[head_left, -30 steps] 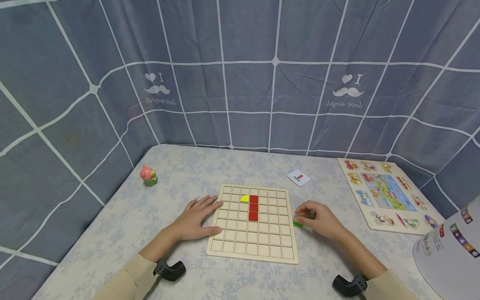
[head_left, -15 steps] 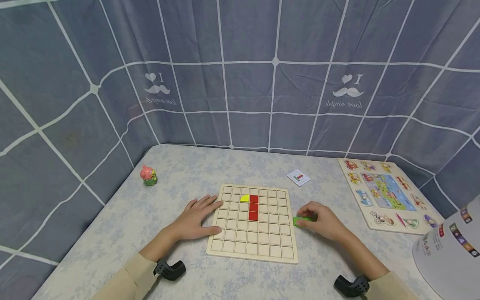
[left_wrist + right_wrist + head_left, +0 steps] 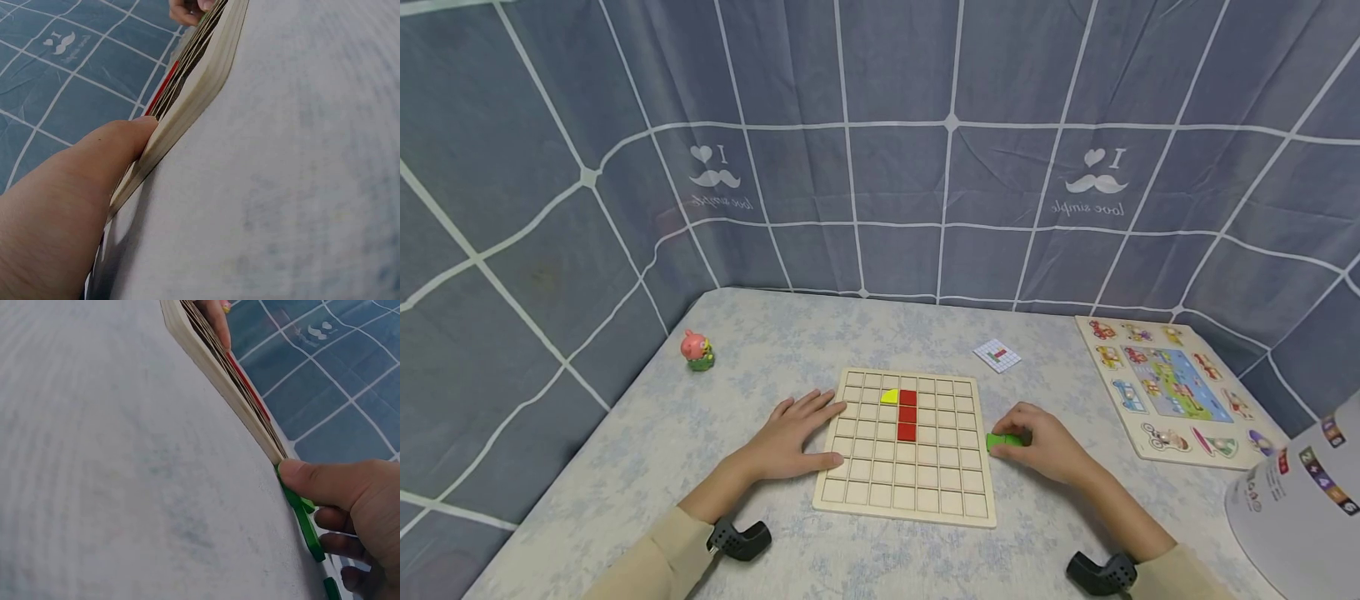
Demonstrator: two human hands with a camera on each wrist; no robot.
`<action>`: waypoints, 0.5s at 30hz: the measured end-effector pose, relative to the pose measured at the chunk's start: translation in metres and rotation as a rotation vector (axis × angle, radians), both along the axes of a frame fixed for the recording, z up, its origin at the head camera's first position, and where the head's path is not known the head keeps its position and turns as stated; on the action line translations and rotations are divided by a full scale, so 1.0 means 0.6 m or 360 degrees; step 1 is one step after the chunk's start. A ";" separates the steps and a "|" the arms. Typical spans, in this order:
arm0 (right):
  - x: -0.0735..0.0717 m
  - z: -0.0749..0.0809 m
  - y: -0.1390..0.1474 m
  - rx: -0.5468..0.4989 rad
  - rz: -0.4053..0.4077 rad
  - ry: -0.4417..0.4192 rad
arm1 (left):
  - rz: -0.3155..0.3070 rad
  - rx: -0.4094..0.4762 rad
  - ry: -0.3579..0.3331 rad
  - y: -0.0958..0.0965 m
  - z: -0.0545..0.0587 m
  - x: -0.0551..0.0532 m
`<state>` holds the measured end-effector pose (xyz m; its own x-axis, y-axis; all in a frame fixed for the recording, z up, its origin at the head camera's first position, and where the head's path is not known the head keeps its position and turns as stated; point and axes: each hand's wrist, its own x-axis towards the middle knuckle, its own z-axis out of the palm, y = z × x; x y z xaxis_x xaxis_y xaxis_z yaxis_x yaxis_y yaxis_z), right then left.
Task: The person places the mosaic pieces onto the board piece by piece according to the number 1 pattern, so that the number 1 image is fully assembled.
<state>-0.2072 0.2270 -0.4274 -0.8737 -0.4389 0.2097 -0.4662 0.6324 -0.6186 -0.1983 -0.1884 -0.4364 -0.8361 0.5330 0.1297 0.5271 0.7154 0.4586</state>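
A wooden grid board (image 3: pixel 880 492) lies in the middle of the table. Three red tiles (image 3: pixel 907 414) form a column on it, with a yellow quarter-round tile (image 3: pixel 890 397) left of the top one. My left hand (image 3: pixel 786 437) rests along the board's left edge, fingers extended, and its thumb (image 3: pixel 134 134) touches the rim in the left wrist view. Beside the right edge, my right hand (image 3: pixel 1045 443) pinches green tiles (image 3: pixel 1002 439) between thumb and curled fingers. The right wrist view shows green tiles (image 3: pixel 306 528) under that hand, partly hidden, and a separate green piece (image 3: pixel 331 589) lower down.
A small gridded pattern card (image 3: pixel 997 355) lies behind the board. Further right are a wooden picture puzzle (image 3: pixel 1180 392) and a white tub (image 3: pixel 1300 500). A pink pig figurine (image 3: pixel 697 350) stands at the left. Grey-blue checked cloth (image 3: pixel 895 167) hangs behind the table.
More of the green tiles shows beside the board's right edge as my right fingers shift slightly right and back. The left hand and the board stay still.
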 end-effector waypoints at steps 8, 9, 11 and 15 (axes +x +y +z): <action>0.002 -0.002 -0.003 -0.0051 0.0028 -0.0006 | 0.0004 -0.0003 -0.0004 0.001 0.001 0.000; 0.003 -0.001 -0.004 -0.0057 0.0026 -0.0022 | 0.0003 -0.0002 -0.0004 0.001 0.001 0.000; 0.004 0.001 -0.005 -0.0074 0.0022 -0.0049 | 0.0003 0.0001 -0.0005 0.002 0.002 0.001; 0.005 0.005 -0.007 -0.0131 0.0018 -0.0060 | 0.0002 0.0006 -0.0006 0.002 0.002 0.001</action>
